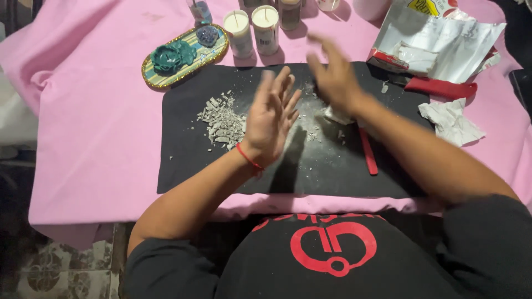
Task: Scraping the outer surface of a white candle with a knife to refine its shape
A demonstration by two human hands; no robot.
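Observation:
My left hand point(270, 117) hovers flat over the black mat point(183, 166), fingers spread and pointing away, a red string around its wrist. It holds nothing. My right hand point(332, 75), blurred with motion, is raised just right of it with fingers apart, and it too is bare. A pile of grey crumbled pieces point(223, 122) lies on the mat left of my left hand. Grey dust and small crumbs point(310, 119) are scattered under both hands. A small white lump point(338, 116) shows beneath my right wrist.
A red stick point(368, 152) lies on the mat under my right forearm. A gold-rimmed oval tray point(213, 55) holds green and blue flower shapes. White jars point(238, 30) stand behind the mat. At right lie crumpled paper point(451, 122), a torn bag point(443, 41) and a red handle point(440, 87).

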